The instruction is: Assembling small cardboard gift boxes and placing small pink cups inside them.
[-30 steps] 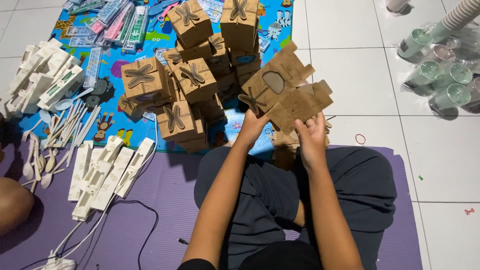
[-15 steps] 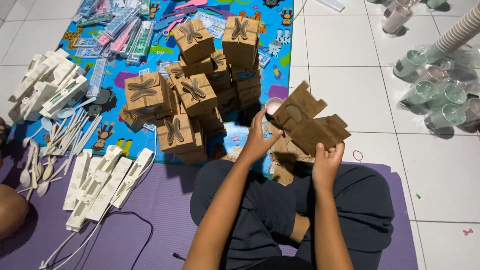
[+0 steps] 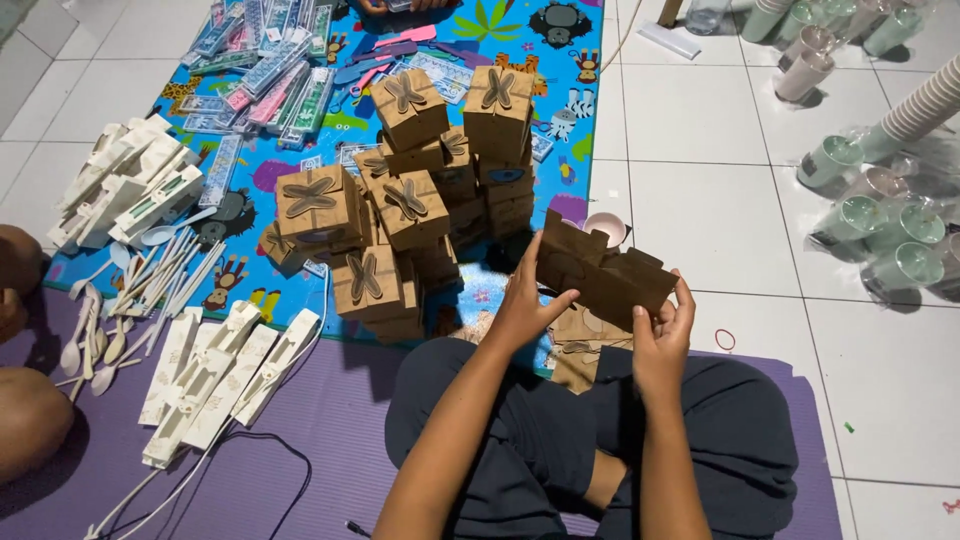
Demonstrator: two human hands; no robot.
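Observation:
I hold a flat brown cardboard box blank point(image 3: 600, 275) in front of me with both hands. My left hand point(image 3: 525, 305) grips its left side, fingers up along the card. My right hand point(image 3: 660, 335) pinches its lower right edge. More unfolded brown blanks point(image 3: 575, 350) lie on my lap under the held one. To the left stands a pile of finished brown boxes point(image 3: 400, 215) with petal-shaped tops, stacked on a colourful play mat point(image 3: 480, 40).
White flat packs point(image 3: 215, 375) and white spoons point(image 3: 120, 300) lie left on a purple mat point(image 3: 300, 440). Green and pink cups point(image 3: 880, 230) in plastic wrap sit right on white tiles. Another person's knee point(image 3: 25, 420) shows at the left edge. A red rubber band point(image 3: 725, 340) lies nearby.
The cardboard blank has been folded from a spread, open shape into a narrower, closed-up form and lowered a little. My hands have shifted along its edges.

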